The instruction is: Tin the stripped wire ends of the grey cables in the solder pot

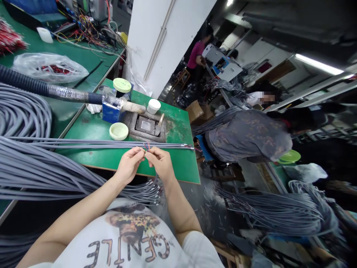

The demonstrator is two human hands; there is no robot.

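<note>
Both hands meet over the near edge of the green table, pinching the thin coloured wires (147,146) at the end of a grey cable. My left hand (130,162) has its thumb and forefinger closed on the wire tips. Close beside it, my right hand (161,162) is closed around the same wires, and the cable runs down under the palm. Just beyond the fingers, several grey cables (92,143) lie across the table with stripped ends at the right. A thick bundle of grey cables (69,175) hangs along the near edge, its wire ends below my hands.
A solder pot (146,124) with a scraper (160,124) sits beyond the cables. Around it are a pale green lid (118,131), a white cup (154,106) and a blue box (111,111) at a ribbed hose (25,80). A co-worker (248,134) sits at right.
</note>
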